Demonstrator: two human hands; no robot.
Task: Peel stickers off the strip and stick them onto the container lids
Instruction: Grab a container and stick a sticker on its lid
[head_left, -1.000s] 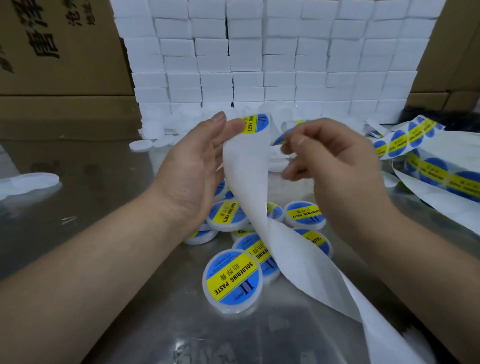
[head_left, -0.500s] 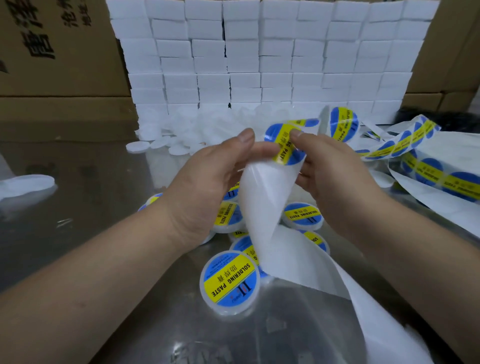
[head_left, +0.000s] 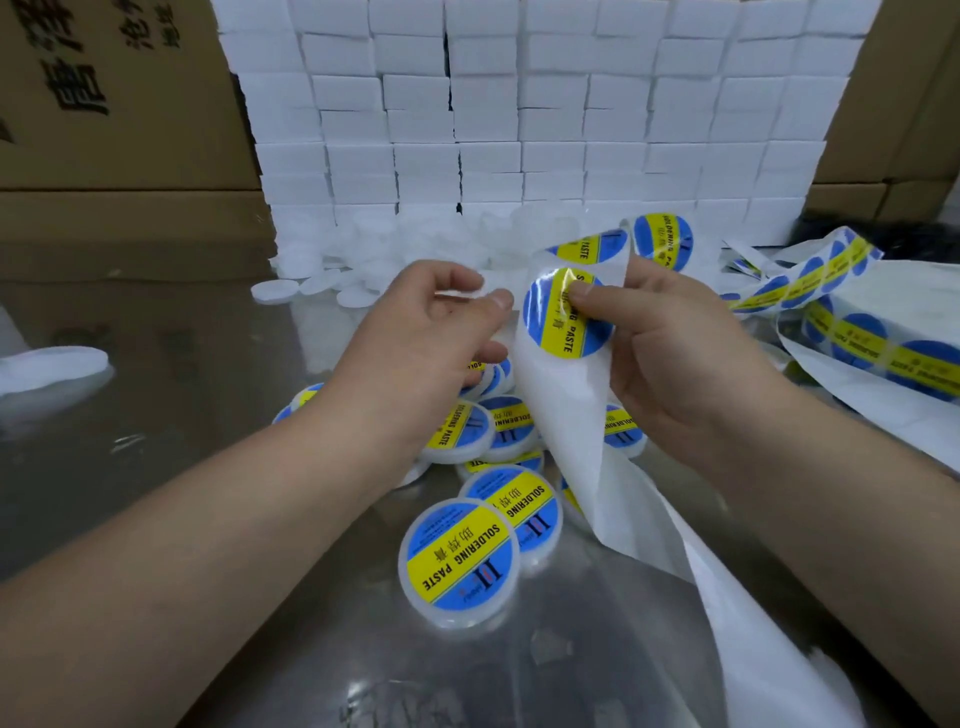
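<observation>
While the round sticker (head_left: 561, 340) sits at the top fold of the strip (head_left: 571, 415), its yellow band running up and down, the right hand (head_left: 675, 364) pinches the strip there — thumb pressed on the sticker's face. The left hand (head_left: 426, 338) hangs just beside it on the left, fingers curled; whether it holds anything I cannot tell. Bare lids (head_left: 275, 290) lie beyond the left hand — the nearer one for fetching, I judge.
</observation>
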